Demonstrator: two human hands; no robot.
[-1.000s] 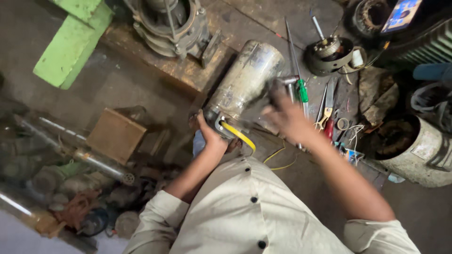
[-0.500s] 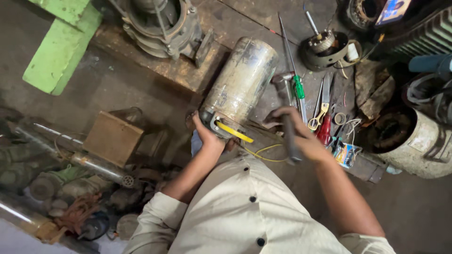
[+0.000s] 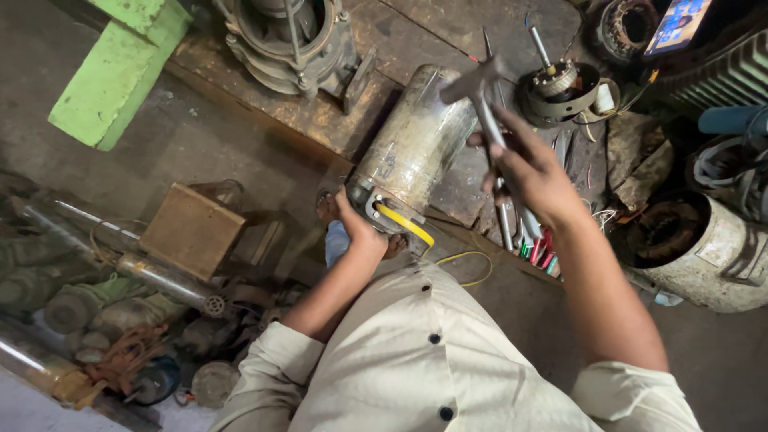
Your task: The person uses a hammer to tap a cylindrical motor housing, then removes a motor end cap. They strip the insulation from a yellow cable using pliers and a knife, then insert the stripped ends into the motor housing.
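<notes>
A worn silver cylindrical motor housing (image 3: 416, 148) lies tilted on the dirty floor, its near end fitted with a metal flange and a yellow cable (image 3: 406, 225). My left hand (image 3: 358, 228) grips that near end. My right hand (image 3: 532, 172) is shut on the handle of a metal hammer (image 3: 478, 90), whose head is raised above the far end of the housing. I wear a cream shirt with rolled sleeves.
A motor rotor with shaft (image 3: 555, 78) and a wound stator housing (image 3: 696, 248) lie at right, with screwdrivers and pliers (image 3: 534, 244) by them. A wooden block (image 3: 192, 230), a steel pipe (image 3: 164, 278) and scrap parts lie at left. A green metal frame (image 3: 116, 72) and pump casting (image 3: 292, 36) are beyond.
My right hand picked the hammer up from the tools on the floor and raised it above the housing. My left hand stayed on the housing's near end.
</notes>
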